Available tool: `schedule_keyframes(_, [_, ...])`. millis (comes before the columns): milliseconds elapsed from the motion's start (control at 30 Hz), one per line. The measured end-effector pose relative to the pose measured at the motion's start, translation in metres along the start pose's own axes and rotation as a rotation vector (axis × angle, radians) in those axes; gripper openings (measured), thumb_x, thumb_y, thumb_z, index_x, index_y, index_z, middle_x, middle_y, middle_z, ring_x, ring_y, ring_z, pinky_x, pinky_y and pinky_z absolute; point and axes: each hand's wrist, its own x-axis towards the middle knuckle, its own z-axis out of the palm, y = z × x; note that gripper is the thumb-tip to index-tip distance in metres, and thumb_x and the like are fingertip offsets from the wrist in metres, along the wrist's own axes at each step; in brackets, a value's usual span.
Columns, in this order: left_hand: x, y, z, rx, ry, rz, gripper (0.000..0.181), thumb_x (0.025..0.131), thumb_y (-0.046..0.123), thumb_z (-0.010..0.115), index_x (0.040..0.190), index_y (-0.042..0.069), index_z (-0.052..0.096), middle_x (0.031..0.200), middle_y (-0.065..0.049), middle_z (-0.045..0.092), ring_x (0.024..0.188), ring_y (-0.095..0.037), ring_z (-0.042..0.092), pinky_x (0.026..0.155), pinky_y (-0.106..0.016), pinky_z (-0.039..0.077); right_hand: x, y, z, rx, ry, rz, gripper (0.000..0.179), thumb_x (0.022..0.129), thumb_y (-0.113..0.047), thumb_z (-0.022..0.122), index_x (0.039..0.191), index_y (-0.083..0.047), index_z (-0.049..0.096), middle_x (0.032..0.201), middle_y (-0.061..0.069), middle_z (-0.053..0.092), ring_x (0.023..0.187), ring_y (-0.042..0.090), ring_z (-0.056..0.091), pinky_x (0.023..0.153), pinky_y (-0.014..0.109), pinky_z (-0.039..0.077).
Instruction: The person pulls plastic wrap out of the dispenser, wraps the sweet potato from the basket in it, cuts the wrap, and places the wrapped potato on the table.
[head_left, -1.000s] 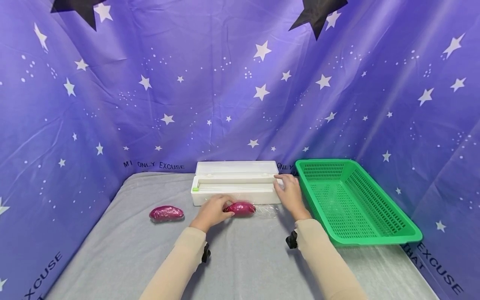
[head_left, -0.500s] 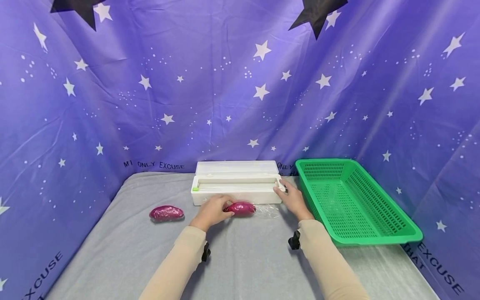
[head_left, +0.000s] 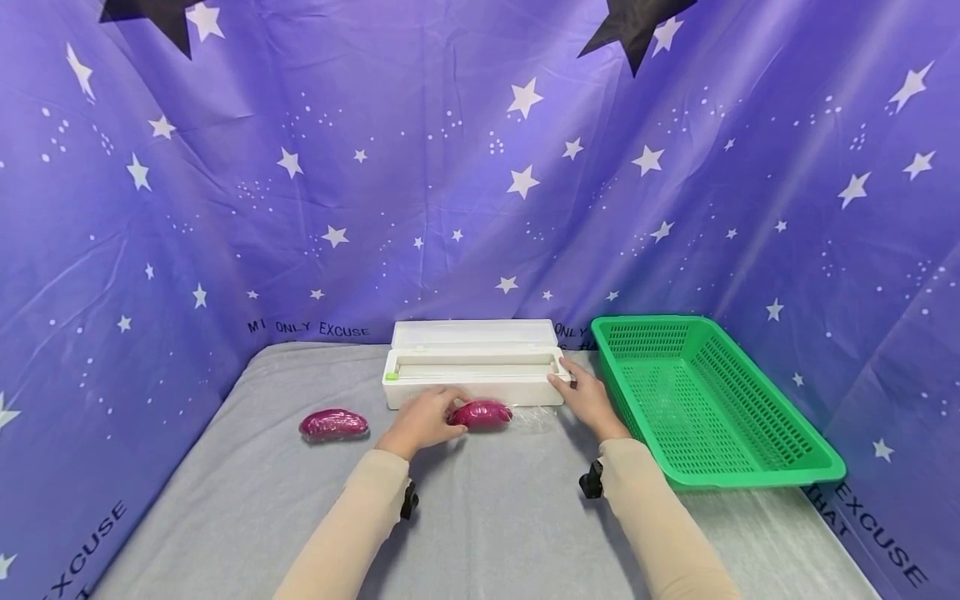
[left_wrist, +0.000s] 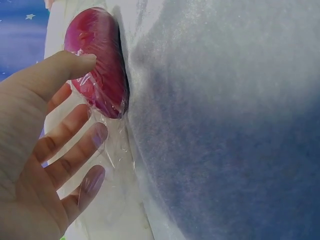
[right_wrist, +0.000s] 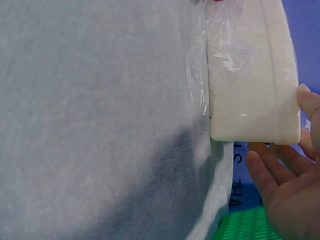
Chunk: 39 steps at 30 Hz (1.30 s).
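A magenta oblong, glossy under clear cling film (head_left: 534, 418), lies before the white cling film dispenser (head_left: 480, 390); I cannot tell its exact kind. My left hand (head_left: 426, 421) holds this film-wrapped magenta oblong (left_wrist: 102, 65) by its left end, thumb on the near side and index finger behind, partly hidden. The other fingers are spread against loose film in the left wrist view. With thumb at the top edge and fingers against the end wall, my right hand (head_left: 592, 404) grips the dispenser's (right_wrist: 250, 100) right end. The dispenser's lid (head_left: 474, 334) is raised, and a green slider (head_left: 391, 377) sits at its left.
Another film-wrapped magenta oblong (head_left: 333, 425) lies left on the grey cloth (head_left: 495, 517). A green perforated basket (head_left: 678, 483) stands to the right, close to my right forearm. Purple star-printed curtain (head_left: 450, 208) walls in the back and sides.
My right hand has come from the dispenser's back right corner near the lid down to its right end. The left hand stays on the magenta oblong, almost unmoved.
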Motion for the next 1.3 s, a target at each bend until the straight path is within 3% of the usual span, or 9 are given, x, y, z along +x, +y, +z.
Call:
schedule_keyframes(167, [-0.001, -0.002, -0.002, -0.018, 0.012, 0.007, 0.048, 0.080, 0.031, 0.084, 0.123, 0.021, 0.066, 0.108, -0.001, 0.070, 0.098, -0.018, 0.064, 0.087, -0.043, 0.050, 0.000, 0.000, -0.001, 0.001, -0.003, 0.005, 0.062, 0.101, -0.037, 0.060, 0.151, -0.006, 0.042, 0.146, 0.027, 0.046, 0.120, 0.041, 0.058, 0.100, 0.054, 0.045])
schedule_keyframes(267, [-0.002, -0.006, -0.006, -0.061, 0.052, 0.000, 0.040, 0.083, 0.028, 0.081, 0.120, 0.018, 0.069, 0.104, -0.001, 0.069, 0.094, -0.017, 0.065, 0.084, -0.040, 0.052, 0.000, 0.000, -0.001, 0.008, -0.003, 0.007, 0.062, 0.101, -0.037, 0.060, 0.151, -0.005, 0.042, 0.146, 0.027, 0.047, 0.120, 0.042, 0.057, 0.101, 0.054, 0.044])
schedule_keyframes(533, [-0.004, -0.029, -0.033, -0.189, 0.372, -0.078, 0.022, 0.086, 0.017, 0.076, 0.108, 0.013, 0.072, 0.097, -0.005, 0.067, 0.088, -0.024, 0.065, 0.078, -0.042, 0.054, -0.001, -0.001, -0.001, 0.013, 0.010, 0.002, 0.062, 0.101, -0.036, 0.062, 0.150, -0.004, 0.043, 0.146, 0.027, 0.047, 0.127, 0.043, 0.052, 0.108, 0.055, 0.037])
schedule_keyframes(633, [-0.005, -0.040, -0.041, -0.184, 0.437, -0.107, 0.024, 0.085, 0.016, 0.079, 0.107, 0.009, 0.072, 0.098, -0.010, 0.066, 0.088, -0.028, 0.064, 0.079, -0.045, 0.053, -0.001, -0.001, -0.001, 0.008, 0.010, 0.002, 0.062, 0.101, -0.036, 0.061, 0.150, -0.004, 0.043, 0.145, 0.027, 0.047, 0.123, 0.042, 0.055, 0.107, 0.054, 0.039])
schedule_keyframes(767, [-0.008, -0.051, -0.047, -0.148, 0.445, -0.181, 0.029, 0.085, 0.021, 0.081, 0.108, 0.006, 0.072, 0.102, -0.015, 0.065, 0.093, -0.032, 0.061, 0.084, -0.048, 0.050, -0.001, -0.001, -0.001, 0.005, 0.009, 0.003, 0.062, 0.101, -0.036, 0.061, 0.150, -0.003, 0.043, 0.145, 0.028, 0.048, 0.121, 0.042, 0.056, 0.106, 0.055, 0.040])
schedule_keyframes(1000, [-0.015, -0.063, -0.051, -0.134, 0.394, -0.325, 0.043, 0.083, 0.034, 0.083, 0.110, 0.003, 0.070, 0.106, -0.019, 0.063, 0.101, -0.036, 0.056, 0.089, -0.052, 0.046, -0.001, 0.000, 0.000, 0.011, 0.006, 0.012, 0.063, 0.101, -0.036, 0.061, 0.151, -0.004, 0.042, 0.145, 0.028, 0.047, 0.128, 0.043, 0.051, 0.108, 0.055, 0.038])
schedule_keyframes(1133, [-0.016, -0.070, -0.049, -0.173, 0.378, -0.332, 0.046, 0.082, 0.034, 0.084, 0.112, 0.003, 0.070, 0.106, -0.018, 0.062, 0.102, -0.035, 0.055, 0.089, -0.050, 0.046, 0.000, 0.000, 0.000, 0.010, 0.010, 0.011, 0.062, 0.100, -0.036, 0.062, 0.151, -0.004, 0.043, 0.146, 0.027, 0.046, 0.131, 0.043, 0.047, 0.110, 0.055, 0.035])
schedule_keyframes(1300, [-0.015, -0.076, -0.049, -0.200, 0.394, -0.273, 0.039, 0.081, 0.026, 0.086, 0.108, 0.003, 0.071, 0.100, -0.017, 0.064, 0.096, -0.034, 0.057, 0.085, -0.049, 0.047, 0.000, 0.001, 0.000, 0.011, 0.002, 0.008, 0.064, 0.101, -0.038, 0.061, 0.151, -0.005, 0.042, 0.148, 0.027, 0.044, 0.132, 0.043, 0.046, 0.110, 0.055, 0.035])
